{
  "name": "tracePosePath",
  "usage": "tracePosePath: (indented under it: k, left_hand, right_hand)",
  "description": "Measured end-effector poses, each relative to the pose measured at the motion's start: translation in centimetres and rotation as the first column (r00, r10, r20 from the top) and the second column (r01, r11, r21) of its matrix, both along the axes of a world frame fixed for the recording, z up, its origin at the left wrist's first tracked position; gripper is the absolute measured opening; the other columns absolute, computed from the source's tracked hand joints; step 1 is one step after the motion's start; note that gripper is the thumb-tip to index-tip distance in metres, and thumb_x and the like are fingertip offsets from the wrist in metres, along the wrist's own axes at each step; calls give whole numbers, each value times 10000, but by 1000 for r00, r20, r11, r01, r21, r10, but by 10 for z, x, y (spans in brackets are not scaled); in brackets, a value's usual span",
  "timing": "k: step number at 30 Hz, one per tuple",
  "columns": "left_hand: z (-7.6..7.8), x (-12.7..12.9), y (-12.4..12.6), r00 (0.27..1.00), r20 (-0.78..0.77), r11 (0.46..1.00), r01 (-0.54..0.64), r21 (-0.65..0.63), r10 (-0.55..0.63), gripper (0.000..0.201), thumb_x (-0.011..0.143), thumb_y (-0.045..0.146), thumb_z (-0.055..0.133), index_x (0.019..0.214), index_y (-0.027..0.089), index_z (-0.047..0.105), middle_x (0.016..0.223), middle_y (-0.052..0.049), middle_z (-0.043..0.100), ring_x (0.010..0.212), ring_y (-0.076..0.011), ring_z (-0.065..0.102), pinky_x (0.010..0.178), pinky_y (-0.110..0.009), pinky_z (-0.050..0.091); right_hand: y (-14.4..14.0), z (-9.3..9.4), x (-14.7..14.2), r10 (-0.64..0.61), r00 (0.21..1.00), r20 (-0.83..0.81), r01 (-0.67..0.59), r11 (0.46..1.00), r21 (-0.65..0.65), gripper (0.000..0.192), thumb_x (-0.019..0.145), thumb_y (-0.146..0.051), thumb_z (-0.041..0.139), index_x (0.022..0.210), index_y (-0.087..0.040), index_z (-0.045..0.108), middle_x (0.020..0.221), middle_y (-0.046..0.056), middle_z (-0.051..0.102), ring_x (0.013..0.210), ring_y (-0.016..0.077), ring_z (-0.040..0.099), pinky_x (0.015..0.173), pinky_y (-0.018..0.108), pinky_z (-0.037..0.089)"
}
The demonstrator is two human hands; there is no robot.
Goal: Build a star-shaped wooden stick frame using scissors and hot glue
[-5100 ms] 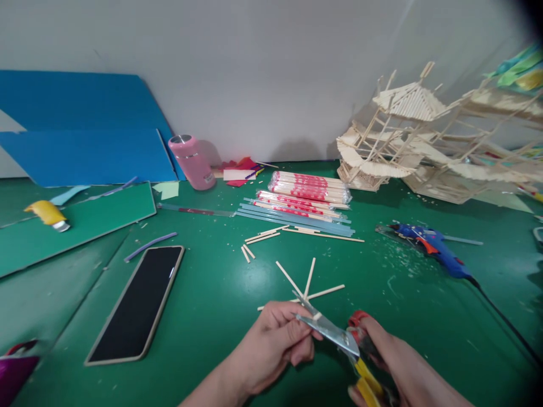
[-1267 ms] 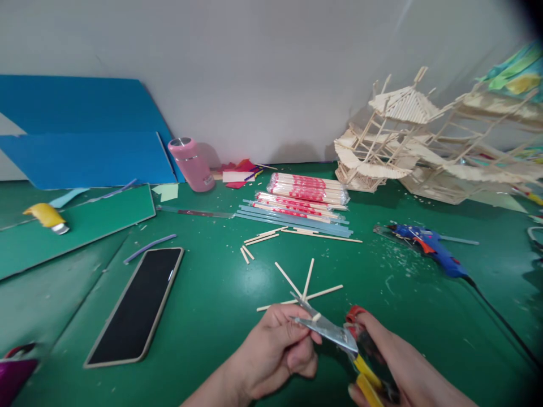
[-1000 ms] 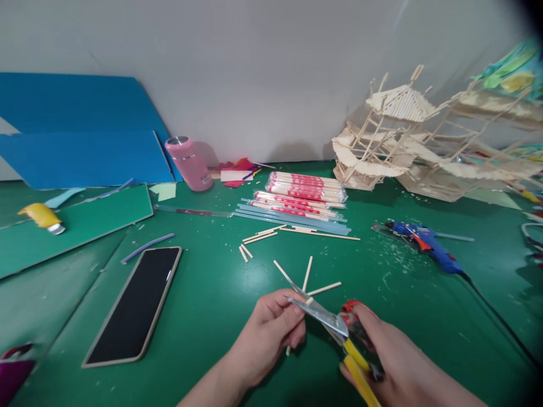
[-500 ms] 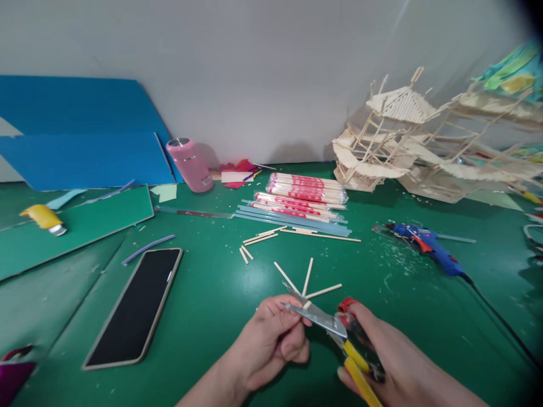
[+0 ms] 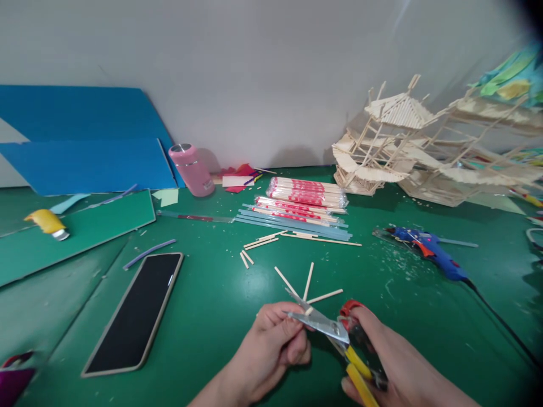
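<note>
Green table (image 5: 203,305), pink bottle (image 5: 192,169) (silver cap), blue glue gun (image 5: 428,251).

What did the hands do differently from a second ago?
Almost nothing. The left hand still pinches a short stick between the blades, and the right hand still grips the cutters. At one point a stick end showed under the left hand; it doesn't now. The phone and glue gun stayed put.

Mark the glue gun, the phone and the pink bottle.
glue gun (image 5: 436,257): head view, on the blue body behind the orange trigger.
phone (image 5: 136,311): head view, middle of the dark screen.
pink bottle (image 5: 193,171): head view, middle of the pink side wall below the metal cap.
</note>
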State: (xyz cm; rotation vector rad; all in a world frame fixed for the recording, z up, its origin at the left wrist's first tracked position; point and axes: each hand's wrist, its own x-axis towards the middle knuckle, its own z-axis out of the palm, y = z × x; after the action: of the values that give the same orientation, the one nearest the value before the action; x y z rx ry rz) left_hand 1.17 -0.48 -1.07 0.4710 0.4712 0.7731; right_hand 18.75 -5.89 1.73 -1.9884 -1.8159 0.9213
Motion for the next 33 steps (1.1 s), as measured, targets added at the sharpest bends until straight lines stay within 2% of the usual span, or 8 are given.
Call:
tracePosePath:
  k: [4,9,11,18,25,29,33]
  left_hand:
    - [-1,0,0,998,31,999,46,2,-46,168,756,274,616,704,114,619,358,65,385,333,-34,247,421,-209,217]
    - [-1,0,0,996,43,997,76,17,-77,222,757,315,608,683,106,608,344,64,387,307,-35,252,398,-202,239]
    - [-1,1,1,997,35,997,73,22,-74,231,764,316,601,680,102,604,347,58,401,313,-37,266,405,-203,245]
    - [-1,2,1,998,-59,999,-3,40,5,160,750,275,634,740,117,609,375,61,433,348,-30,264,439,-200,237]
    - [-1,1,-1,996,71,998,60,14,-61,210,745,317,619,681,118,613,332,71,378,297,-33,245,393,-201,247]
    - [-1,1,-1,993,69,995,100,14,-101,226,754,325,603,674,114,609,323,68,374,288,-42,256,384,-206,248]
    - [-2,2,0,998,32,998,59,20,-60,197,770,301,599,708,115,611,349,60,410,320,-36,260,415,-203,249]
  right_hand:
    - [-4,1,-4,-67,998,1,67,998,2,381,551,-190,610,882,-250,430,710,-38,605,609,140,562,589,211,417]
    - [-4,4,0,4,999,-33,-6,999,-52,359,573,-209,603,891,-236,438,720,-19,620,599,150,577,529,213,408]
    - [-4,4,2,41,999,-30,-43,997,-63,342,595,-227,596,902,-229,447,743,-3,631,634,166,593,552,222,415]
    - [0,2,3,30,1000,-10,-30,993,-115,352,612,-233,596,928,-220,442,772,11,634,685,179,606,602,227,422]
    - [2,14,-1,26,1000,-1,-26,995,-100,377,573,-176,592,900,-225,410,774,-19,600,650,145,571,584,211,416]
    - [-3,6,-2,-17,999,-43,13,997,-80,361,575,-165,591,881,-236,412,766,-28,621,634,139,588,560,199,408]
    - [-6,-8,2,-14,1000,13,15,999,-50,366,565,-178,611,873,-234,423,668,-35,616,574,160,577,532,226,390]
